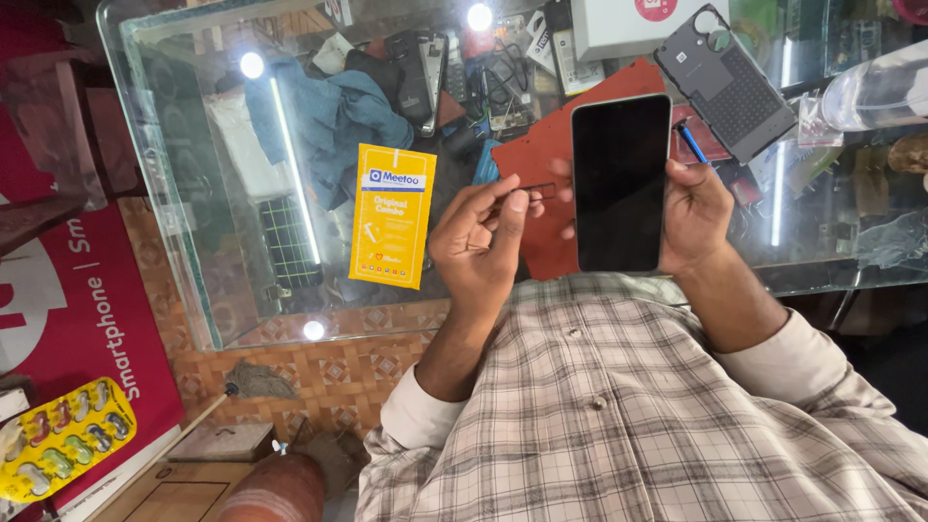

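My right hand (698, 215) holds a black smartphone (620, 182) upright by its edge, dark screen facing me, above the glass counter (174, 203). My left hand (480, 244) pinches a small thin dark tray-like piece (540, 190) between thumb and fingertips, right beside the phone's left edge. Both hands are over a red mat (541, 155) lying on the counter.
A yellow packet (391, 215) lies on the glass left of my hands. A grey phone back cover (727, 82) and a blue pen (690, 141) lie behind the phone. A white box (619, 24), a plastic bottle (875, 92), and cluttered parts fill the back.
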